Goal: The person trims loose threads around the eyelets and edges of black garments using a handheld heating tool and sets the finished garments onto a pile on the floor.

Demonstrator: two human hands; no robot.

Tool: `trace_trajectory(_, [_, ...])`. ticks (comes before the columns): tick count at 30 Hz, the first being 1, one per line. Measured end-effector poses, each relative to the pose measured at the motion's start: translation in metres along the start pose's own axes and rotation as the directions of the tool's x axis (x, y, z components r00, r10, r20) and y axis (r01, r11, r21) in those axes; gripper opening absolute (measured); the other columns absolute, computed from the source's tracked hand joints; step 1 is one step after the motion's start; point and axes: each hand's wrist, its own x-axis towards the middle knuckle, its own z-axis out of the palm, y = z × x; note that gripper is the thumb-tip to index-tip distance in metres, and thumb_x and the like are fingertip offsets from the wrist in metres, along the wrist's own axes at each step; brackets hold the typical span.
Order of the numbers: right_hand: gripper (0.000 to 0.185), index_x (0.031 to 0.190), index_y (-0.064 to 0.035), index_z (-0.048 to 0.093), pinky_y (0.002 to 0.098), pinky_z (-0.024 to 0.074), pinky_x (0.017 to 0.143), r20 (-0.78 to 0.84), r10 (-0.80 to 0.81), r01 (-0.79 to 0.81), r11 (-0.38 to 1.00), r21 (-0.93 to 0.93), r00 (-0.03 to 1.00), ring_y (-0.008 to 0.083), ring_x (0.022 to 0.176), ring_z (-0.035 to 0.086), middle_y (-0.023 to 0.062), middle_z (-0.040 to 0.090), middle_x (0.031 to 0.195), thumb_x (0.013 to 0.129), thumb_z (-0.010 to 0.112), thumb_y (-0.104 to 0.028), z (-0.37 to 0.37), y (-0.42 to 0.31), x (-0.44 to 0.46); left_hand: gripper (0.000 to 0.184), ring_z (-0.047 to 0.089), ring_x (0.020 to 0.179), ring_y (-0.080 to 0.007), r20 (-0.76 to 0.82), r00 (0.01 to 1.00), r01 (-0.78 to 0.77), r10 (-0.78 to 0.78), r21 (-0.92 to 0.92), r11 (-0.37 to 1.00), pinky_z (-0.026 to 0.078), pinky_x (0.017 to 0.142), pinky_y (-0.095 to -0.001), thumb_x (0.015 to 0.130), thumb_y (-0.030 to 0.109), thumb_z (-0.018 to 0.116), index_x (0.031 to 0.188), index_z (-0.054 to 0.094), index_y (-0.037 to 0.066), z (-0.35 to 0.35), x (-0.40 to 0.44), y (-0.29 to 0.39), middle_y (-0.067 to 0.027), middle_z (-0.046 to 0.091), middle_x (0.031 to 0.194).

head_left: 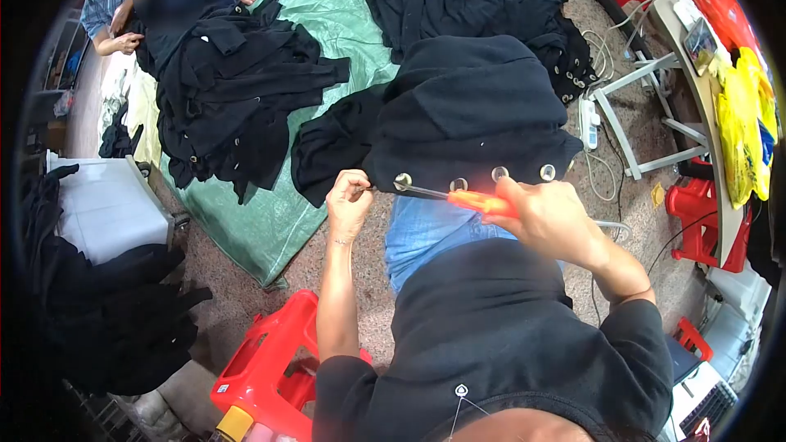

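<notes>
A black knit garment lies across my lap, with several round shiny buttons along its near edge. My right hand is wrapped round the orange handle of a screwdriver-like tool. Its thin metal shaft points left, and the tip is close to the leftmost button; whether they touch I cannot tell. At the garment's left corner, my left hand is closed in a pinch on the black fabric edge.
Black garments are spread on a green sheet. At the upper left sits another person, one hand on a garment. A red stool stands at lower left. On the right are a table, yellow bags and floor cables.
</notes>
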Motion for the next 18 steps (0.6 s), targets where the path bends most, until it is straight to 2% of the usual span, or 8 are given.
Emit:
trace_trajectory(1, [0.034,0.094,-0.0068,0.054,0.0437,0.0489,0.054,0.001,-0.002,0.002,1.000,0.002,1.000,0.0369,0.063,0.064,0.0139,0.064,0.069,0.088,0.068,-0.037,0.001,-0.002,0.002,0.020,0.057,0.094,-0.0084,0.016,0.999,-0.036,0.036,0.001,0.999,0.047,0.071,-0.0202,0.073,-0.015,0.059,0.083,0.060,0.002,-0.003,-0.001,-0.002,-0.0012,0.055,0.101])
trace_trajectory(3, [0.040,0.092,-0.0038,0.051,0.0418,0.0503,0.051,0.061,-0.056,0.057,0.998,-0.023,0.997,0.0341,0.059,0.066,0.0146,0.064,0.065,0.091,0.064,-0.042,0.004,-0.004,0.003,0.021,0.058,0.094,-0.0093,0.009,0.999,-0.039,0.038,0.024,0.999,0.048,0.073,-0.0212,0.073,-0.015,0.058,0.084,0.060,0.002,-0.004,-0.002,-0.005,-0.0014,0.056,0.101])
trace_trajectory(7, [0.039,0.091,-0.0047,0.050,0.0421,0.0498,0.050,0.060,-0.034,0.035,0.999,-0.014,0.998,0.0342,0.059,0.066,0.0141,0.064,0.064,0.091,0.064,-0.041,0.005,-0.003,-0.001,0.024,0.059,0.096,-0.0115,0.036,0.998,-0.056,0.054,0.056,0.997,0.051,0.080,-0.0249,0.073,-0.016,0.056,0.088,0.062,0.002,-0.006,0.004,-0.012,-0.0028,0.057,0.104])
trace_trajectory(10, [0.036,0.093,-0.0078,0.052,0.0447,0.0483,0.051,-0.032,0.036,-0.034,0.998,0.047,0.999,0.0364,0.058,0.064,0.0141,0.061,0.061,0.089,0.066,-0.041,-0.005,0.002,-0.012,0.029,0.061,0.091,-0.0126,-0.090,0.977,-0.150,0.191,0.340,0.928,0.050,0.081,-0.0254,0.075,-0.011,0.057,0.101,0.063,0.001,0.005,0.006,0.005,-0.0059,0.057,0.110])
trace_trajectory(14, [0.034,0.094,-0.0094,0.055,0.0469,0.0471,0.053,-0.068,0.129,-0.124,0.989,0.084,0.989,0.0387,0.059,0.063,0.0150,0.059,0.060,0.088,0.068,-0.040,-0.007,0.019,-0.030,0.039,0.059,0.075,-0.0092,0.185,0.979,-0.121,0.089,0.169,0.978,0.050,0.067,-0.0241,0.075,-0.002,0.073,0.113,0.066,0.004,0.033,-0.005,0.061,-0.0072,0.057,0.106])
trace_trajectory(16, [0.039,0.089,-0.0070,0.052,0.0449,0.0485,0.052,-0.087,0.112,-0.109,0.993,0.041,0.990,0.0367,0.058,0.064,0.0143,0.059,0.058,0.090,0.065,-0.044,-0.006,0.022,-0.032,0.035,0.059,0.074,-0.0078,0.277,0.953,-0.203,0.123,0.282,0.938,0.050,0.067,-0.0223,0.076,-0.001,0.075,0.110,0.066,0.002,0.032,-0.002,0.054,-0.0056,0.056,0.102])
trace_trajectory(17, [0.039,0.089,-0.0070,0.052,0.0449,0.0485,0.052,-0.092,0.115,-0.111,0.993,0.046,0.989,0.0367,0.058,0.064,0.0143,0.059,0.058,0.090,0.065,-0.044,-0.004,0.022,-0.033,0.026,0.058,0.076,-0.0057,0.220,0.974,-0.076,0.047,0.121,0.990,0.049,0.068,-0.0208,0.077,-0.004,0.074,0.100,0.065,0.000,0.036,-0.002,0.055,-0.0028,0.056,0.097])
trace_trajectory(18, [0.037,0.091,-0.0078,0.053,0.0461,0.0475,0.052,-0.059,0.124,-0.119,0.990,0.080,0.991,0.0381,0.058,0.063,0.0147,0.058,0.057,0.089,0.067,-0.042,-0.003,0.021,-0.034,0.026,0.058,0.076,-0.0057,0.225,0.973,-0.078,0.048,0.125,0.989,0.049,0.068,-0.0208,0.077,-0.004,0.074,0.100,0.065,0.000,0.036,-0.003,0.055,-0.0028,0.056,0.097])
